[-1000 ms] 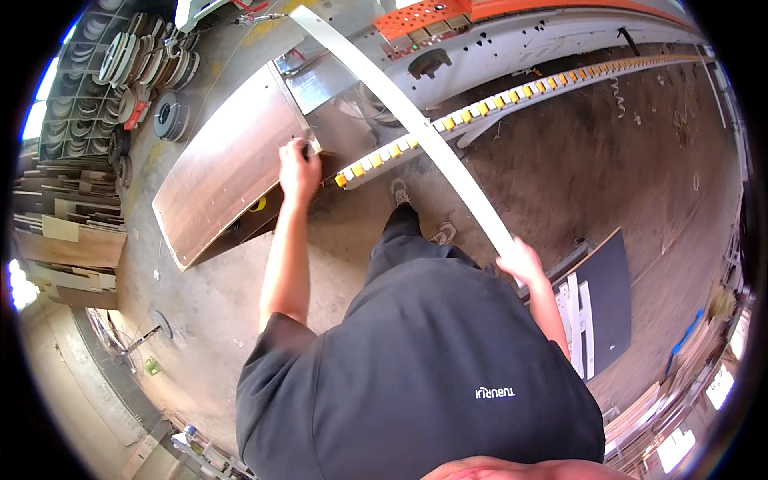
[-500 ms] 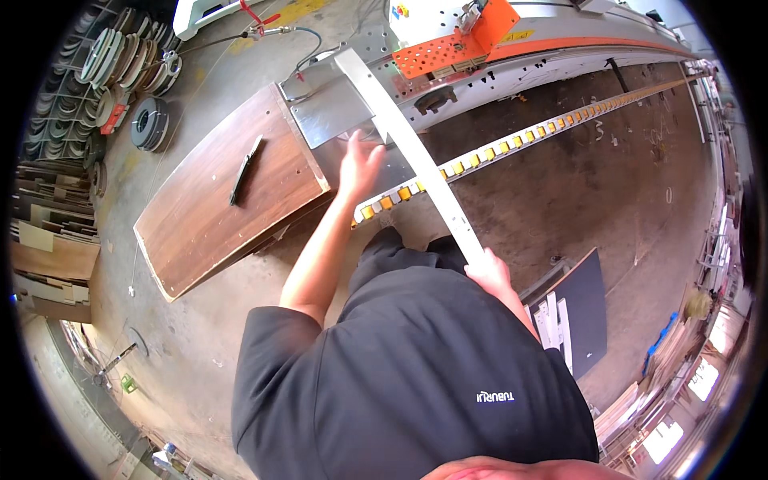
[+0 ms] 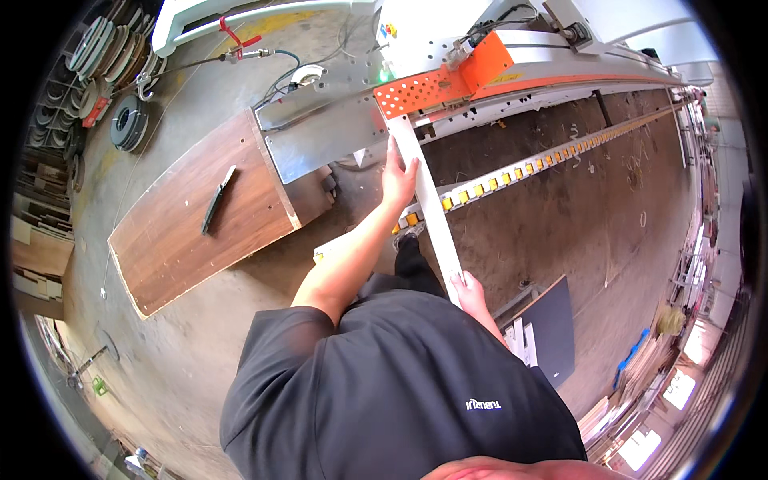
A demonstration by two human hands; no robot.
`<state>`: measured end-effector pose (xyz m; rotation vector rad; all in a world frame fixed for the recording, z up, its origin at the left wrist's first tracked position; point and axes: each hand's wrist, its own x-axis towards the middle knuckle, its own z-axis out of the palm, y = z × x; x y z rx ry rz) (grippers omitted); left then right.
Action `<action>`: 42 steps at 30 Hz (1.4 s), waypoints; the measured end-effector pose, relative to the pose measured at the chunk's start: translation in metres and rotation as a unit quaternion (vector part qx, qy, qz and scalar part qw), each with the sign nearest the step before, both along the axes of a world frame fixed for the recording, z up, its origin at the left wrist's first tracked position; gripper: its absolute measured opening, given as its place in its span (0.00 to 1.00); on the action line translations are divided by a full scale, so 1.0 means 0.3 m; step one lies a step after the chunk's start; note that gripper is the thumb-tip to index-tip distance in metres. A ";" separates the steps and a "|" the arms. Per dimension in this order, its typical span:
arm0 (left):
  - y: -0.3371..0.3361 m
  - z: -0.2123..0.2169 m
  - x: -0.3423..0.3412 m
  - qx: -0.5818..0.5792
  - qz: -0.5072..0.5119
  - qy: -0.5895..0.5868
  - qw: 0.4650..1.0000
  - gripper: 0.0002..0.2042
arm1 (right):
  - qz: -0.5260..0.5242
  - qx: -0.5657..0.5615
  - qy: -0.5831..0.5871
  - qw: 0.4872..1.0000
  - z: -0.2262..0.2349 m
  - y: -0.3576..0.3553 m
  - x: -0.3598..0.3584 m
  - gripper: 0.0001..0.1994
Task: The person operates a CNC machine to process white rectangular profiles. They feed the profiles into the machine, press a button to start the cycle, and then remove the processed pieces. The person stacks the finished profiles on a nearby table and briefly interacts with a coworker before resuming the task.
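Observation:
A long narrow white panel strip slants away from me, its far end at the orange perforated guard of the machine. My left hand is on the strip's left edge near that end, with the thumb over its top face. At the near end, close to my body, my right hand grips the strip with the thumb on top. A shiny metal plate juts out from the machine to the left of my left hand.
To the left, a brown wood-grain board carries a dark slim tool. A roller rail with yellow rollers runs under the strip to the right. A dark panel and white strips lie right of me. Edging rolls stand far left.
The strip has shifted so its far end meets the orange guard. My left hand, earlier apart from the strip with fingers spread, is now on it. My right hand still grips the near end.

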<state>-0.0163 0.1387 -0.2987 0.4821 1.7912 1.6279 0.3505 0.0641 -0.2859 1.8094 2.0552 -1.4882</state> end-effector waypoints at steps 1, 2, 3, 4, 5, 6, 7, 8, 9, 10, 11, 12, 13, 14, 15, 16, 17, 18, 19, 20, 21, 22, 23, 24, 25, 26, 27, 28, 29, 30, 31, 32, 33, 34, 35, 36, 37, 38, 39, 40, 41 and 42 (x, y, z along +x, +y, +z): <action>0.028 -0.052 0.008 0.012 0.005 -0.015 1.000 0.45 | -0.007 -0.009 0.003 1.000 0.006 0.034 -0.049 0.23; 0.050 -0.080 0.018 0.014 0.022 -0.003 1.000 0.44 | 0.013 0.009 -0.012 1.000 -0.017 0.059 -0.062 0.24; 0.062 -0.108 0.029 0.015 0.040 0.010 0.999 0.43 | 0.004 0.004 -0.002 1.000 -0.029 0.079 -0.060 0.24; 0.070 -0.088 0.031 -0.023 0.026 -0.010 0.999 0.43 | -0.010 -0.004 0.006 1.000 -0.036 0.087 -0.057 0.24; 0.075 -0.033 0.029 -0.060 0.013 -0.030 0.998 0.43 | -0.024 -0.011 0.014 1.000 -0.033 0.098 -0.060 0.25; 0.077 -0.001 0.026 -0.096 0.005 -0.050 0.994 0.42 | -0.038 -0.001 0.045 0.998 -0.002 0.105 -0.080 0.25; 0.087 -0.002 0.029 -0.074 0.025 -0.075 0.994 0.43 | -0.033 -0.013 0.043 0.998 -0.001 0.129 -0.074 0.25; 0.100 -0.007 0.037 -0.053 0.044 -0.099 0.993 0.43 | -0.028 -0.025 0.039 0.999 -0.004 0.150 -0.056 0.25; 0.111 -0.014 0.044 -0.033 0.063 -0.124 0.990 0.43 | -0.024 -0.038 0.036 0.998 -0.007 0.173 -0.036 0.25; 0.121 0.016 0.045 -0.031 0.066 -0.142 0.987 0.43 | 0.003 -0.032 0.019 0.999 -0.013 0.198 -0.014 0.23; 0.131 0.008 0.050 -0.027 0.069 -0.148 0.986 0.43 | -0.002 -0.044 0.023 0.999 -0.013 0.212 -0.004 0.23; 0.144 -0.001 0.055 -0.023 0.070 -0.154 0.985 0.42 | -0.007 -0.056 0.026 0.998 -0.013 0.224 0.006 0.22; 0.162 0.012 0.060 -0.019 0.070 -0.161 0.984 0.42 | -0.014 -0.068 0.029 0.997 0.001 0.244 0.001 0.22; 0.181 0.024 0.068 -0.019 0.077 -0.171 0.982 0.41 | -0.013 -0.077 0.025 0.997 0.017 0.265 -0.002 0.21; 0.192 0.033 0.064 -0.036 0.062 -0.176 0.982 0.42 | -0.017 -0.076 0.031 0.996 0.026 0.283 -0.011 0.22; 0.200 0.044 0.063 -0.051 0.047 -0.183 0.981 0.42 | -0.022 -0.075 0.035 0.996 0.039 0.299 -0.010 0.22; 0.213 0.046 0.066 -0.067 0.031 -0.190 0.979 0.43 | -0.027 -0.073 0.040 0.996 0.042 0.314 -0.004 0.22; 0.233 0.039 0.075 -0.055 0.032 -0.191 0.979 0.43 | -0.029 -0.078 0.034 0.996 0.021 0.330 0.020 0.23; 0.255 0.031 0.086 -0.042 0.033 -0.193 0.980 0.42 | -0.030 -0.081 0.027 0.996 0.005 0.354 0.041 0.23; 0.276 0.024 0.100 -0.030 0.034 -0.195 0.980 0.42 | -0.031 -0.085 0.020 0.996 -0.008 0.375 0.066 0.24; 0.302 0.017 0.120 -0.022 0.045 -0.201 0.978 0.42 | -0.020 -0.080 0.008 0.997 -0.016 0.397 0.098 0.24; 0.342 0.021 0.138 -0.011 0.055 -0.205 0.977 0.41 | -0.010 -0.072 -0.002 0.997 0.007 0.436 0.099 0.25; 0.376 0.024 0.153 -0.001 0.065 -0.210 0.976 0.41 | 0.000 -0.065 -0.013 0.998 0.020 0.472 0.103 0.25; 0.401 0.025 0.162 -0.015 0.053 -0.202 0.978 0.41 | 0.003 -0.057 -0.011 0.998 0.019 0.502 0.118 0.26; 0.430 0.029 0.172 -0.027 0.039 -0.194 0.980 0.41 | -0.001 -0.054 -0.005 0.999 0.015 0.531 0.139 0.26; 0.462 0.033 0.186 -0.040 0.025 -0.186 0.981 0.41 | -0.005 -0.050 0.000 0.999 0.004 0.557 0.166 0.26; 0.495 0.037 0.205 -0.039 0.021 -0.188 0.981 0.41 | -0.009 -0.047 0.005 0.999 -0.008 0.584 0.194 0.26; 0.524 0.049 0.218 -0.037 0.020 -0.188 0.981 0.41 | -0.002 -0.034 -0.002 0.999 -0.028 0.618 0.225 0.26; 0.554 0.048 0.235 -0.036 0.018 -0.187 0.981 0.41 | -0.007 -0.039 0.000 0.999 0.007 0.657 0.217 0.25; 0.586 0.035 0.253 -0.021 0.024 -0.190 0.981 0.41 | 0.001 -0.044 -0.003 0.999 0.024 0.700 0.220 0.23; 0.620 0.035 0.271 -0.004 0.031 -0.195 0.980 0.41 | 0.002 -0.048 -0.005 0.999 0.040 0.733 0.224 0.21; 0.650 0.036 0.289 0.013 0.041 -0.199 0.979 0.41 | 0.006 -0.037 -0.005 0.999 0.069 0.768 0.216 0.21; 0.686 0.038 0.311 0.030 0.047 -0.204 0.977 0.41 | 0.008 -0.026 -0.005 1.000 0.088 0.795 0.216 0.21; 0.717 0.028 0.320 0.020 0.040 -0.181 0.982 0.41 | -0.008 -0.034 0.005 0.999 0.024 0.814 0.270 0.21; 0.741 0.013 0.328 0.017 0.035 -0.200 0.979 0.41 | -0.023 -0.033 0.022 0.999 0.055 0.843 0.247 0.20; 0.771 0.040 0.343 0.008 0.018 -0.195 0.981 0.42 | -0.030 -0.037 0.029 0.998 0.004 0.868 0.303 0.23; 0.791 0.062 0.349 -0.002 0.002 -0.187 0.982 0.42 | -0.021 -0.034 0.009 0.999 0.000 0.900 0.317 0.23; 0.817 0.074 0.352 0.003 -0.016 -0.201 0.979 0.42 | -0.025 -0.002 0.017 1.000 0.004 0.914 0.322 0.24; 0.826 0.049 0.346 0.028 -0.035 -0.218 0.975 0.42 | -0.020 0.021 -0.022 0.999 0.081 0.941 0.285 0.25; 0.832 0.035 0.347 0.015 -0.067 -0.215 0.974 0.41 | 0.000 0.089 -0.106 0.990 0.045 0.948 0.318 0.27; 0.823 0.031 0.351 -0.040 -0.095 -0.156 0.982 0.41 | -0.033 0.186 -0.120 0.975 0.110 0.927 0.276 0.26; 0.805 0.058 0.383 -0.028 -0.108 -0.123 0.986 0.38 | -0.019 0.311 -0.059 0.948 0.127 0.918 0.285 0.24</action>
